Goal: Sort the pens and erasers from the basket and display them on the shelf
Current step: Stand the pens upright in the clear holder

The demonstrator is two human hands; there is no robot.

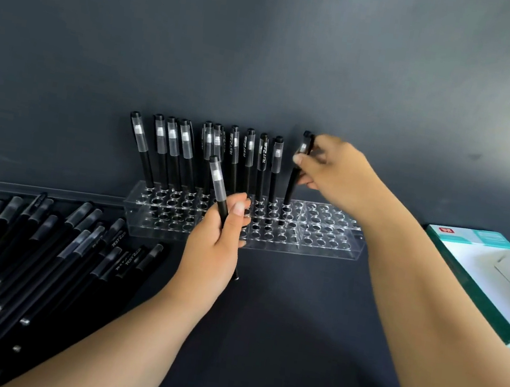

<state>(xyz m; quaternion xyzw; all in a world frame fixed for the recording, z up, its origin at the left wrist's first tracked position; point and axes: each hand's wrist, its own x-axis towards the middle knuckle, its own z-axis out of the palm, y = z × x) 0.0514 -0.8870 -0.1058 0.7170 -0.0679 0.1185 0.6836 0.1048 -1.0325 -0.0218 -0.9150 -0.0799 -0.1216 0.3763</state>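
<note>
Both bare forearms reach forward and up from the bottom edge. The left hand [218, 237] is raised in a loose fist, back of the hand toward the camera, thumb up and pressed against its curled fingers, gripping something slender. The right hand [332, 168] stretches further ahead and higher, wrist bent to the left, thumb and fingertips pinching, slightly blurred.
</note>
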